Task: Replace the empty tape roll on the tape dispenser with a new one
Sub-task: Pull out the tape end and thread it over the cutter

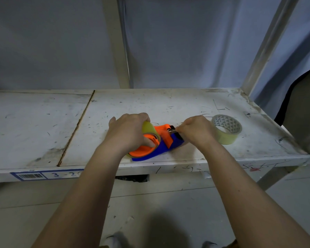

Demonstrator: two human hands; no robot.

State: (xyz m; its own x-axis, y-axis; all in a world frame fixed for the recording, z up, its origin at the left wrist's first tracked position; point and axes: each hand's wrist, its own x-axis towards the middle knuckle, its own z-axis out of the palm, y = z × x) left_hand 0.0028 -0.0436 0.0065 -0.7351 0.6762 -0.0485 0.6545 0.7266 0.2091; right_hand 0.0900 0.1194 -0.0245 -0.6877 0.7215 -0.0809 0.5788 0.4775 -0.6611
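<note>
Head view, looking down on a scuffed white shelf (168, 104) that spans the middle of the frame, its surface marked with pen strokes and a seam running diagonally at left centre. Front edge of the shelf carries a blue-bordered barcode label (30, 175) at lower left, with handwritten "3-2" just beside it. Behind the shelf, a pale wall and two white uprights rise toward the top of the frame. Two bare forearms reach in from the bottom edge. Near the front edge, at frame centre, lies the tape dispenser (161, 147), blue body with orange hub and orange guard. Left hand (127, 133) is curled down over the yellowish tape roll (149, 128) seated on the orange hub, fingers wrapped over the roll's rim and thumb side pressed against the hub. Right hand (197, 130) is closed at the dispenser's cutter end, fingertips pinched together at the metal part by the black piece; whether a tape end sits in the pinch cannot be told. Second tape roll (226, 129) stands on the shelf at right, just beside the right hand, patterned core visible.
</note>
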